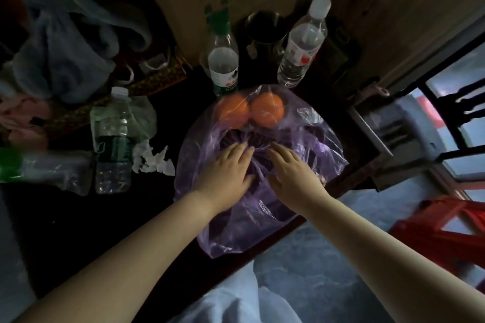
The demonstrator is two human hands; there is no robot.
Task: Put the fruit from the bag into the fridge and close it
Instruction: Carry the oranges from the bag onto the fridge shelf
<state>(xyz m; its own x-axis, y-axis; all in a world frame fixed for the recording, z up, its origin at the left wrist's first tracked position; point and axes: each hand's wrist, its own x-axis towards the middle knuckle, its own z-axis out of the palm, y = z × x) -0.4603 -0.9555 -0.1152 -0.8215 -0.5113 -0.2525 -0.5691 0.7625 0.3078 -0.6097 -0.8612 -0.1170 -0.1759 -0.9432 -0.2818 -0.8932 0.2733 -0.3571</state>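
Two oranges (267,110) lie inside the purple bag (237,238) on the table (78,231), left hand (226,166) and right hand (291,171) resting flat-fingered on it, so unloading seems not yet begun.

bag (324,136) contents unclear, red stool (443,228) cropped

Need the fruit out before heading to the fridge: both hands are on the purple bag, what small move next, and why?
Probably pinch the bunched plastic between the hands and pull it apart to open the purple bag. The two oranges lie inside at its far end, and the left hand and right hand rest on the bag beside that gather; no opening shows.
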